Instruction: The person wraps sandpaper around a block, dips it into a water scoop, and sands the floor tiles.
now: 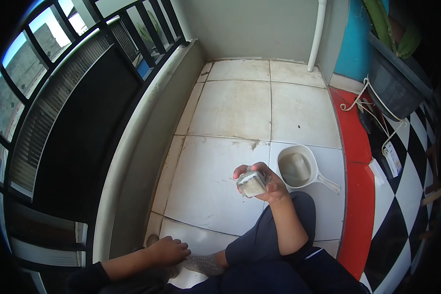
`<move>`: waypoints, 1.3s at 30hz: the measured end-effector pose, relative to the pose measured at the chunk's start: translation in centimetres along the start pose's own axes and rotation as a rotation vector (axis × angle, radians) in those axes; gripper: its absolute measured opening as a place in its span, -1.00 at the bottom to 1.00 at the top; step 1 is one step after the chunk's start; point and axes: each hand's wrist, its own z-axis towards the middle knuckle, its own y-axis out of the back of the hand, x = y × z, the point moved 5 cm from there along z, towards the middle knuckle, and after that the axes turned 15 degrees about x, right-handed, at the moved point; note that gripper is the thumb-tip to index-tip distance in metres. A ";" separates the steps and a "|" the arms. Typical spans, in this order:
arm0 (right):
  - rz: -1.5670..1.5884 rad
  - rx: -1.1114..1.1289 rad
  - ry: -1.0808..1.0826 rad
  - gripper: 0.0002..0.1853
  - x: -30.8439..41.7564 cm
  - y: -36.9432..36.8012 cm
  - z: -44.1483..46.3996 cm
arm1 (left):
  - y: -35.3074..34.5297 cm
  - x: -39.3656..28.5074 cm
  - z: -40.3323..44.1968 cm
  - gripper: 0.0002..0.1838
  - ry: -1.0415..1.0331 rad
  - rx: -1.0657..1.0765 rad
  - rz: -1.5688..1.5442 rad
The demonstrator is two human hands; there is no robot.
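Observation:
Raised over the white floor tiles, my right hand [272, 183] grips a small pale block [253, 184] with a greyish, wet-looking wrapping or cover; what it is exactly I cannot make out. Just right of that hand, a white dipper [316, 179] with a handle stands on the tiles. It holds cloudy liquid and a pale block-like object [299, 167]. My left hand [172, 250] rests low near my legs, its fingers loosely curled, with their undersides hidden. A grey dotted sock [204, 265] covers my foot beside it.
Dirty tiles [230, 108] stretch to the back wall. A low ledge with black railing [90, 132] runs along the left. At right are a red tiled strip [360, 206], a hanging dark plant pot [394, 78] with cords, a white pipe [317, 36] and black-and-white flooring.

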 end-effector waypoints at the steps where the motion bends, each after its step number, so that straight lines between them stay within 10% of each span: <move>1: -0.050 -0.006 -0.015 -0.39 0.1 0.0 0.0 | 0.0 0.0 0.1 -0.85 0.000 -0.003 0.003; 8: -0.276 -0.133 -0.081 -0.45 2.2 -0.5 -0.6 | -0.1 0.3 0.5 -0.86 -0.016 -0.016 -0.008; 17: -1.650 -0.931 -0.832 -0.55 10.1 1.7 -7.4 | -0.7 0.5 0.6 -0.81 0.016 0.124 -0.005; 23: -1.766 -1.141 -1.232 -0.52 10.5 4.7 -12.1 | -0.6 0.3 0.6 -0.87 -0.020 0.055 -0.010; 39: -1.911 -1.186 -1.188 -0.54 10.7 4.9 -12.4 | 0.3 0.3 0.5 -0.78 -0.007 0.124 -0.036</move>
